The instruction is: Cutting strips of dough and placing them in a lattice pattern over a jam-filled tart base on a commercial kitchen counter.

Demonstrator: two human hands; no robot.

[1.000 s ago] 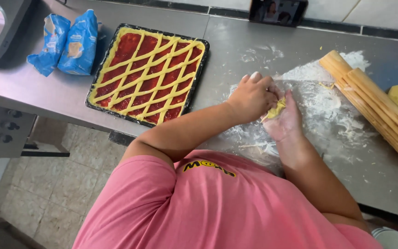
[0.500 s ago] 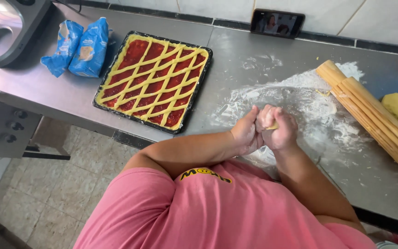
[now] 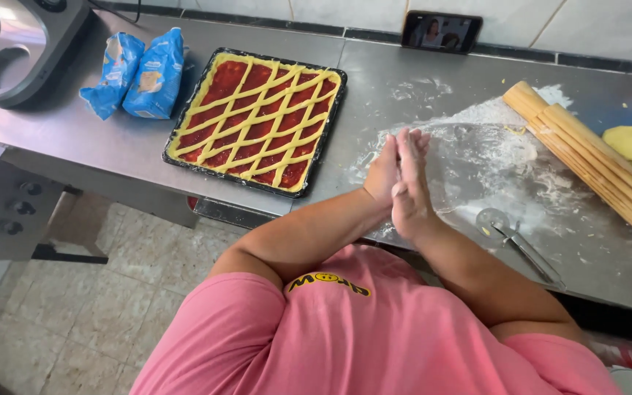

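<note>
My left hand (image 3: 382,174) and my right hand (image 3: 409,192) are pressed flat together, palm to palm, fingers straight, held above the floured patch (image 3: 480,157) of the steel counter (image 3: 96,146). The small piece of yellow dough seen between them earlier is hidden between the palms. To the left of my hands lies a black baking tray (image 3: 317,170) with a jam tart (image 3: 257,117) topped by a yellow dough lattice.
A long wooden rolling pin (image 3: 587,164) lies diagonally at the right, with a lump of yellow dough (image 3: 630,143) beyond it. A pastry wheel (image 3: 510,238) rests near the counter's front edge. Two blue bags (image 3: 140,73), a grey appliance (image 3: 16,51) and a phone (image 3: 440,31) stand behind.
My hands lifted off the floured counter with the dough piece, came up together, and now press flat against each other, hiding the dough.
</note>
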